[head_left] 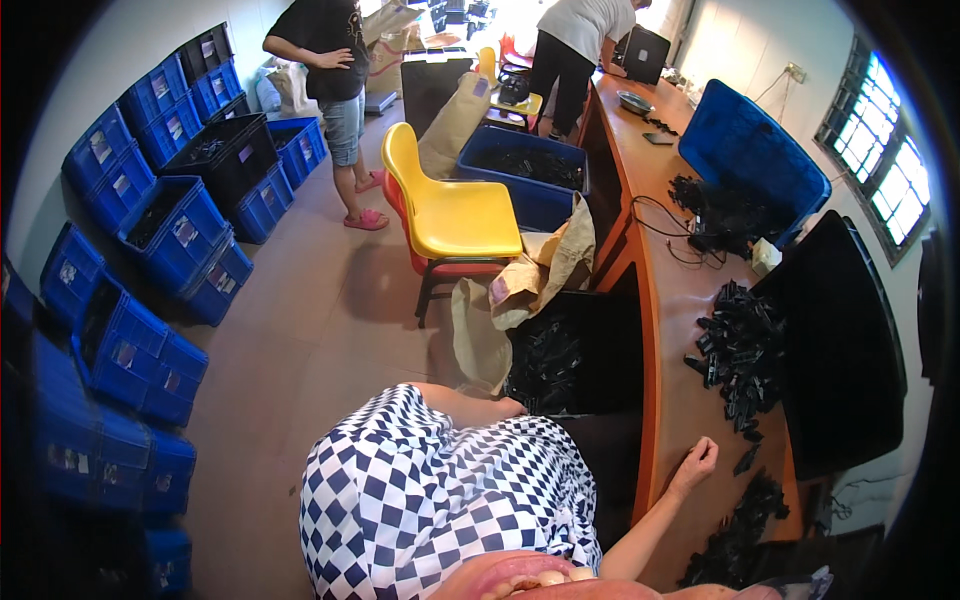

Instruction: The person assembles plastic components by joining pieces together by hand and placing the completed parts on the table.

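Note:
My right hand [702,458] is over the orange-brown table, its fingers curled closed. Whatever they hold, if anything, is hidden. Beside it lies a heap of small black plastic parts [742,345], with another dark pile [745,525] closer to me. My left hand [513,407] reaches low, at the near edge of a black bin [610,345] holding similar black parts [545,355]. Its fingers are too hidden to read. A brown paper sack [480,335] stands open right by this hand.
A yellow chair [465,215] stands ahead on the floor. Stacked blue crates [175,225] line the left wall. A blue tub [755,150] and a black tub [845,350] lean on the table [665,345]. Two people [335,60] [580,50] stand farther off.

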{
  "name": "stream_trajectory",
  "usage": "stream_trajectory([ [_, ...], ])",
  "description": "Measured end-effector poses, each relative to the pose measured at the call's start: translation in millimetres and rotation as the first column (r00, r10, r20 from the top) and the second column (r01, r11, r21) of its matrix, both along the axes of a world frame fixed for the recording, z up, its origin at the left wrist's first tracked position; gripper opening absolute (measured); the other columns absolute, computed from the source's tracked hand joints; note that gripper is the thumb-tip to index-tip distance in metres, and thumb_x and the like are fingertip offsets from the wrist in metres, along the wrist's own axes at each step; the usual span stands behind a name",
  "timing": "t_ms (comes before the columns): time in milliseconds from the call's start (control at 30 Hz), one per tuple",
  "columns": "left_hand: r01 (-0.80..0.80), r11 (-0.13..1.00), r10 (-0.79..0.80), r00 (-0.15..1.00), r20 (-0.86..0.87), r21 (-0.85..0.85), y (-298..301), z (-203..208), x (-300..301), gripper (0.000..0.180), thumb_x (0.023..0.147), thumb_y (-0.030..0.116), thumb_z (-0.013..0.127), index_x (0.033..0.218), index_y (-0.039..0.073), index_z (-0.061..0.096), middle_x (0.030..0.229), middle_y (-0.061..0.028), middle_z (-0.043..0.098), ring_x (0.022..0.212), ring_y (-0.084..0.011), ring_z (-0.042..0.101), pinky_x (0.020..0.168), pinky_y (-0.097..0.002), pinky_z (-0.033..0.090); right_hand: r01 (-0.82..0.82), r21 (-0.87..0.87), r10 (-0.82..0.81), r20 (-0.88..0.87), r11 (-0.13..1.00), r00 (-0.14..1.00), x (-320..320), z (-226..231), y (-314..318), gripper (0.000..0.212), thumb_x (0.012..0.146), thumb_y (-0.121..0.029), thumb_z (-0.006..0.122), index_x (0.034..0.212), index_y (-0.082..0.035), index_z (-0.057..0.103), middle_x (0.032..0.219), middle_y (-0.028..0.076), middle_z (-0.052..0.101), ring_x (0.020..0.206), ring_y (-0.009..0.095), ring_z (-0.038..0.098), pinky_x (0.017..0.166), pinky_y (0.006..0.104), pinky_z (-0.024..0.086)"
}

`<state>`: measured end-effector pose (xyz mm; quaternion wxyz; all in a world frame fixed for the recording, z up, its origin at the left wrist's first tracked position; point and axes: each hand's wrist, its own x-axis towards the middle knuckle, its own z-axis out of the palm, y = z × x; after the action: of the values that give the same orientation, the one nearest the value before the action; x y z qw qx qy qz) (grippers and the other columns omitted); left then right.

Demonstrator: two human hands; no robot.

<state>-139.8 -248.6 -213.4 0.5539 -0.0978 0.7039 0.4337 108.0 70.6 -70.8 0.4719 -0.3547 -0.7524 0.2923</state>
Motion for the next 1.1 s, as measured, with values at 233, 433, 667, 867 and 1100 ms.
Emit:
stream_trajectory([
  [233,0.003,1.0,-0.007,0.982,-0.19,-0.026,-60,-8,-4,0.025,0.082,0.026,0.075,0.095,0.004,0.077,0.091,-0.0062,0.074,0.081,-0.0153,0.068,0.076,-0.034,0.056,-0.191,-0.093,0.193,0.021,0.977,0.981,-49,0,-18,0.02,0.102,-0.017,0.057,0.093,0.001,0.06,0.074,0.002,0.052,0.066,0.013,0.048,0.062,0.0291,0.042],
  [433,0.052,0.992,-0.083,0.953,-0.292,-0.113,-62,-35,-4,0.026,0.087,0.026,0.071,0.103,0.007,0.078,0.099,-0.0078,0.074,0.087,-0.0151,0.069,0.082,-0.0335,0.056,-0.156,-0.105,0.158,0.006,0.982,0.987,-52,-2,-19,0.02,0.101,-0.017,0.058,0.093,0.001,0.061,0.072,0.002,0.052,0.062,0.013,0.047,0.059,0.0301,0.042],
  [667,0.339,0.936,-0.346,0.844,-0.41,-0.092,-96,-52,-5,0.029,0.097,0.022,0.055,0.118,0.013,0.073,0.118,-0.01,0.068,0.107,-0.0201,0.065,0.096,-0.0372,0.05,-0.201,-0.133,0.197,-0.048,0.97,0.979,-61,2,-32,0.02,0.102,-0.018,0.058,0.093,0.0,0.062,0.072,0.001,0.051,0.064,0.012,0.046,0.06,0.0288,0.042],
  [867,-0.103,0.993,0.095,0.987,-0.131,-0.057,-60,-25,-1,0.026,0.087,0.025,0.068,0.101,0.005,0.077,0.102,-0.0099,0.072,0.089,-0.0169,0.067,0.081,-0.0345,0.054,-0.152,-0.154,0.15,-0.022,0.976,0.988,-50,5,-19,0.021,0.102,-0.019,0.058,0.093,0.0,0.062,0.073,0.0,0.051,0.066,0.012,0.046,0.062,0.0286,0.042],
  [1100,-0.085,0.992,0.071,0.987,-0.146,-0.093,-62,-44,-5,0.026,0.088,0.023,0.07,0.106,0.006,0.076,0.108,-0.0092,0.071,0.092,-0.0174,0.067,0.084,-0.0334,0.054,-0.116,-0.089,0.119,0.036,0.989,0.992,-45,5,-24,0.019,0.102,-0.018,0.057,0.095,-0.001,0.062,0.072,0.001,0.051,0.064,0.013,0.047,0.061,0.0289,0.041],
])
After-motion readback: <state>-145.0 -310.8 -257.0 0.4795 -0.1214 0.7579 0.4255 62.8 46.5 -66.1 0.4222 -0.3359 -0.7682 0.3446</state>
